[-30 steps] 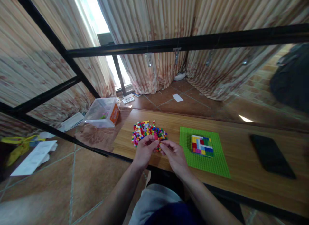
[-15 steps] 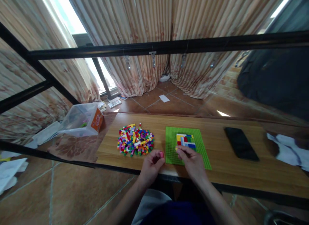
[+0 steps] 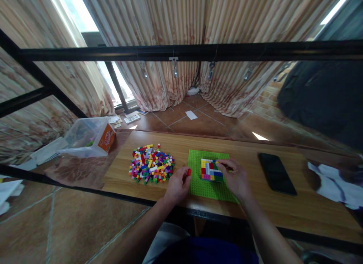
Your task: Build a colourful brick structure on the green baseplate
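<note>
On a green studded baseplate stands a low block of toy bricks in white, yellow, red, blue, green and pink. My right hand reaches in from the right, thumb and forefinger pinched on a small yellow brick at the block's back right corner. Whether that brick is seated cannot be made out. My left hand rests by the baseplate's left edge, its fingers closed on a small red brick. A loose heap of mixed bricks lies to its left.
The wooden table also bears a black phone right of the baseplate and crumpled white paper at the far right. A clear plastic bin stands on the floor at left. A black metal bar crosses beyond the table.
My right hand has moved from the block's front left to its back right corner. Pink and yellow bricks now show along the block's front edge. My left hand stays beside the baseplate.
</note>
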{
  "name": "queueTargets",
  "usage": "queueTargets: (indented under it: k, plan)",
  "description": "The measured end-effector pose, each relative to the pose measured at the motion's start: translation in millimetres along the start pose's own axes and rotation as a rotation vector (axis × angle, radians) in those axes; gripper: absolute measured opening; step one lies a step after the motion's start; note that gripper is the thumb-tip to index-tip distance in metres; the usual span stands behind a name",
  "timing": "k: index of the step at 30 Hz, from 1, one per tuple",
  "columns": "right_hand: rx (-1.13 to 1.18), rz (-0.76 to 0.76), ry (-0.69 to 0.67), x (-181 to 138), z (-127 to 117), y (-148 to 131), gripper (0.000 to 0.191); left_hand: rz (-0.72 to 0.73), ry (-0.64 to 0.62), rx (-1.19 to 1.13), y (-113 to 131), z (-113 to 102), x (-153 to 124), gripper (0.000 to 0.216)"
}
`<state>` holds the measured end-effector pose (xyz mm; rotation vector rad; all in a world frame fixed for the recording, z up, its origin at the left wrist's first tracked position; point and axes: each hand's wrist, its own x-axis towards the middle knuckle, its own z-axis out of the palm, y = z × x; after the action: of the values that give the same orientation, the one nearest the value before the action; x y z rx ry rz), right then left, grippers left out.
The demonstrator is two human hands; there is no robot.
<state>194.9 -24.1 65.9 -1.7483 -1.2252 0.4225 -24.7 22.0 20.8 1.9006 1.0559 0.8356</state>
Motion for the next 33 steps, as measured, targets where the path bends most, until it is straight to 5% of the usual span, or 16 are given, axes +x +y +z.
queueTargets:
  k: [19,33]
  plan:
    - [-0.156,-0.105,-0.21,34,29,-1,0.03,-0.014,-0.011,0.039,5,0,1,0.024]
    - [-0.232,-0.064,-0.353,47,25,-2,0.026,-0.033,-0.041,0.014,9,-1,2,0.019]
